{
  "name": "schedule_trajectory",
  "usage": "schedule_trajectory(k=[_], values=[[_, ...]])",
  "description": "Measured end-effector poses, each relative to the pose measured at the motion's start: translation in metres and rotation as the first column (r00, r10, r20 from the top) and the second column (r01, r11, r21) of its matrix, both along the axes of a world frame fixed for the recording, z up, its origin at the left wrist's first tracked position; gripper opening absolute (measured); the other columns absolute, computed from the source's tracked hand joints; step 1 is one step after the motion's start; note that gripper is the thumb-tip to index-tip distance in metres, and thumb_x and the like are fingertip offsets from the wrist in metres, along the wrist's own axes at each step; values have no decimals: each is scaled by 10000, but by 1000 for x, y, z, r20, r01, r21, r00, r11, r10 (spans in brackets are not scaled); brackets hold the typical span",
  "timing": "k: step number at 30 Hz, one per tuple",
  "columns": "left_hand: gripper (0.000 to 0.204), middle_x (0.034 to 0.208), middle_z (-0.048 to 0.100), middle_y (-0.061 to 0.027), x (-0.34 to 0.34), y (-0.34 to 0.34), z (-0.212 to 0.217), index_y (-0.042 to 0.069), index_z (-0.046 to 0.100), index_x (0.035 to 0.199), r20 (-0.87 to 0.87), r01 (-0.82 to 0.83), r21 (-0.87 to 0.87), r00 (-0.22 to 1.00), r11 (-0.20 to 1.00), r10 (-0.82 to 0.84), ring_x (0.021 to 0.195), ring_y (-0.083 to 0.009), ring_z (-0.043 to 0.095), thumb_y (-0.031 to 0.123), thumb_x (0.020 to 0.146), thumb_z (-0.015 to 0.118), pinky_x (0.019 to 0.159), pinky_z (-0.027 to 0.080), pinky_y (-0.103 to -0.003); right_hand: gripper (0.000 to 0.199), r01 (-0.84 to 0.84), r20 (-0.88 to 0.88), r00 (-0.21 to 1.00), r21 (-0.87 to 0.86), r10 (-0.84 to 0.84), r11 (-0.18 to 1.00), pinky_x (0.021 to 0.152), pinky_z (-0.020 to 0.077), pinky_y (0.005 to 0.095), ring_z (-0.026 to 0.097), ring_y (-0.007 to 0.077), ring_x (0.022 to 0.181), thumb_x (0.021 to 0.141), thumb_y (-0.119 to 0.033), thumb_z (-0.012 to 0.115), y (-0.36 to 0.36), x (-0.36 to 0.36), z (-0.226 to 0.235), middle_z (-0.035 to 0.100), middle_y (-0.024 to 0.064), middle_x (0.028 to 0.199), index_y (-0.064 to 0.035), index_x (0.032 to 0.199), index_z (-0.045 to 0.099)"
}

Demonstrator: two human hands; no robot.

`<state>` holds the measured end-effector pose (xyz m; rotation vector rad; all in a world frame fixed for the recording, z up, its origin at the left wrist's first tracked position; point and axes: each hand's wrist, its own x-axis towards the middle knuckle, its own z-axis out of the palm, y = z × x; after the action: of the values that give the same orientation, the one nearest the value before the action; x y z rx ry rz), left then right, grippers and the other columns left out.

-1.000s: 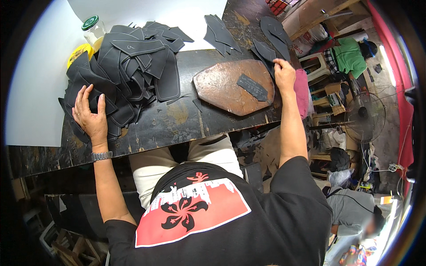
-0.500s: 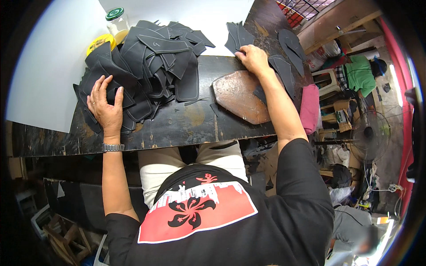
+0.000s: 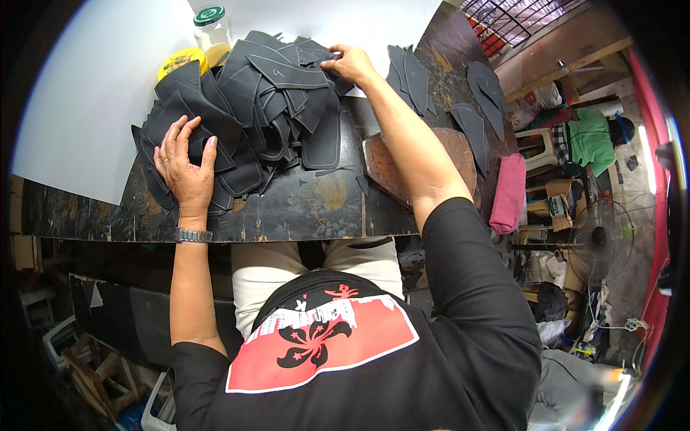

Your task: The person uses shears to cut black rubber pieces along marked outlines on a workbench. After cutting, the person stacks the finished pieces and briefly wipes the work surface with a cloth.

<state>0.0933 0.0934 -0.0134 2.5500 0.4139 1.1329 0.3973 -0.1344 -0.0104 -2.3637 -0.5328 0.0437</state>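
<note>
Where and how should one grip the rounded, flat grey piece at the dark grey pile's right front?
Probably pinch the flat grey piece by its near end, from the front: that end sticks out uncovered, while the pile covers its far part.

Worktable with its load. The dark tabletop (image 3: 287, 219) is scuffed, with brownish worn patches (image 3: 329, 192), and its near edge is chipped. White panels (image 3: 79, 108) border it at left and far. At left lies a large heap of black cut pieces (image 3: 269, 118), many with pale outlines, overlapping at varied angles; a jar with a green lid (image 3: 213, 32) and a yellow-lidded container (image 3: 182, 62) stand just beyond. At right lies a brown board (image 3: 381, 164), partly hidden, with small black scraps (image 3: 361, 184) beside it. Farther off are a small fanned group (image 3: 411, 75), pointed pieces (image 3: 471, 135) and, farthest right, rounded pieces (image 3: 489, 97).
</note>
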Motion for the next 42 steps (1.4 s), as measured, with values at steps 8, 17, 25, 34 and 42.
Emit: schedule_trajectory(k=[8,17,25,34,42], values=[[389,1335,549,19,0,1,0,220,637,1218,10,1,-4,1000,1000,-1,1304,-202,452,350,857,705,1151,210,-498,637,-97,-187,973,196,134,976,890,503,315,641,222,1004,676,-144,789,6,22,-12,691,137,1084,-103,1291,627],[393,1336,549,7,-1,-1,1,209,637,1217,7,-4,-8,1000,1000,5,1301,-208,454,337,853,708,1151,207,-501,727,-291,-318,919,-141,235,946,866,492,383,613,254,1010,556,-225,823,13,56,11,681,110,1076,-233,1261,643],[387,1331,551,3,0,-1,0,207,637,1215,11,-10,5,1000,1000,10,1297,-210,458,335,856,702,1144,214,-502,709,-275,-202,937,78,286,958,889,473,376,610,247,1030,518,-153,891,0,43,1,677,123,1075,-134,1190,667],[385,1329,552,6,0,-1,1,211,636,1216,20,-23,21,1000,1000,23,1290,-208,463,344,860,694,1137,226,-504,537,-238,-359,902,46,239,970,668,486,307,575,179,679,603,-76,780,6,46,9,645,39,788,-58,1130,680],[382,1332,551,7,-1,0,0,210,638,1213,10,-17,8,1000,1000,17,1295,-205,459,344,861,696,1140,223,-502,381,-120,-164,978,74,131,990,664,471,270,591,139,717,651,-44,752,-3,34,8,652,40,802,-6,1023,677]])
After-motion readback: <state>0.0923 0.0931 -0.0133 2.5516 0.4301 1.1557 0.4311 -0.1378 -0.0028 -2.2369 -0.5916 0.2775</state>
